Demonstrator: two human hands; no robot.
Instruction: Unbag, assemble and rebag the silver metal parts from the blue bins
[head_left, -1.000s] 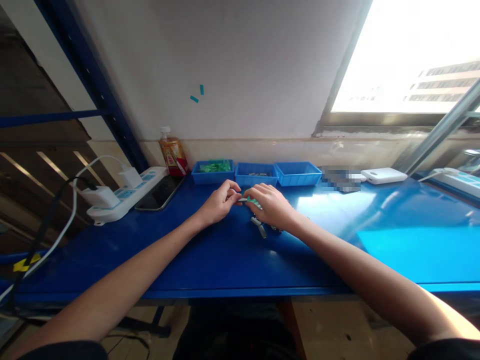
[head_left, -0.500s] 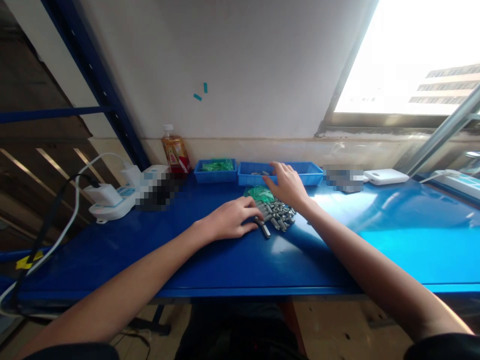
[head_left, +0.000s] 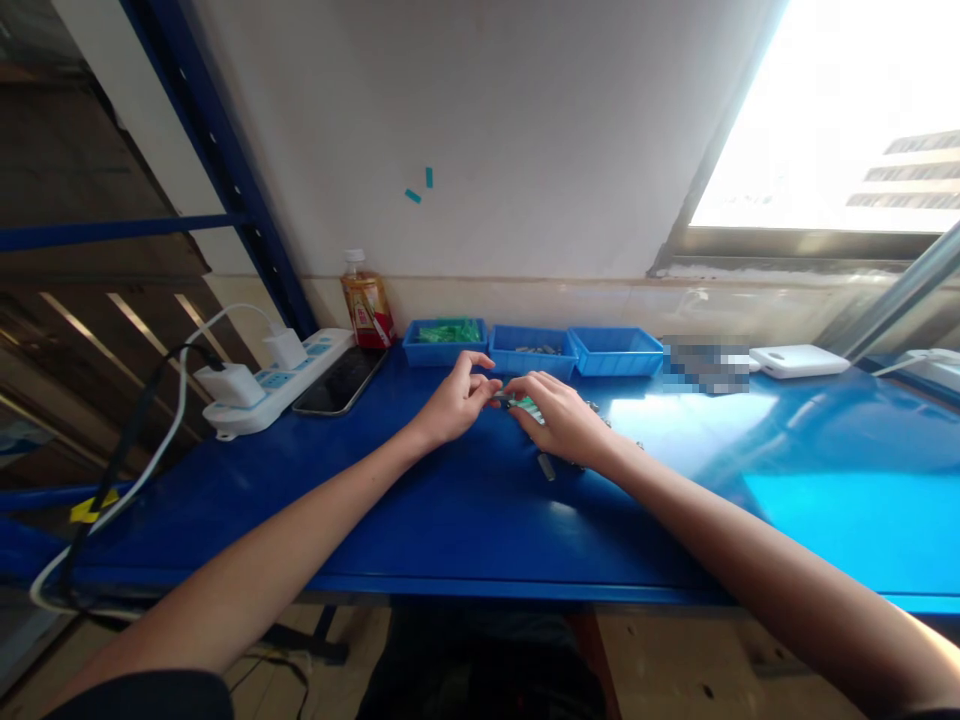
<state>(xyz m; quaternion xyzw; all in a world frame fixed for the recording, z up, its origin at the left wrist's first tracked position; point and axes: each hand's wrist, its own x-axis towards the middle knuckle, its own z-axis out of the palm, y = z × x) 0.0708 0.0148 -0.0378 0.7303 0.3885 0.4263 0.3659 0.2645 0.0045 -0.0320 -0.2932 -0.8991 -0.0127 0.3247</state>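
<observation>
My left hand (head_left: 459, 402) pinches a small metal cylinder (head_left: 498, 395) between thumb and fingertip, above the table. The fingers of my right hand (head_left: 561, 418) are closed at the other end of this piece. Whatever they hold there is too small to make out. Beneath the right hand lies a pile of short metal cylinders, mostly hidden, with a green plastic bag (head_left: 531, 408) partly showing. One loose metal cylinder (head_left: 546, 467) rests on the blue table in front of the pile.
Along the wall stand a blue bin (head_left: 442, 352) of green bags, a blue bin (head_left: 529, 364) holding metal pieces and another blue bin (head_left: 616, 362). To the left are a drink bottle (head_left: 367, 305), a phone (head_left: 339, 382) and a power strip (head_left: 247, 408). A white device (head_left: 801, 361) lies right.
My right hand has come back from the bins toward my left hand. My left hand has lifted a metal cylinder from the pile, and the two hands now meet.
</observation>
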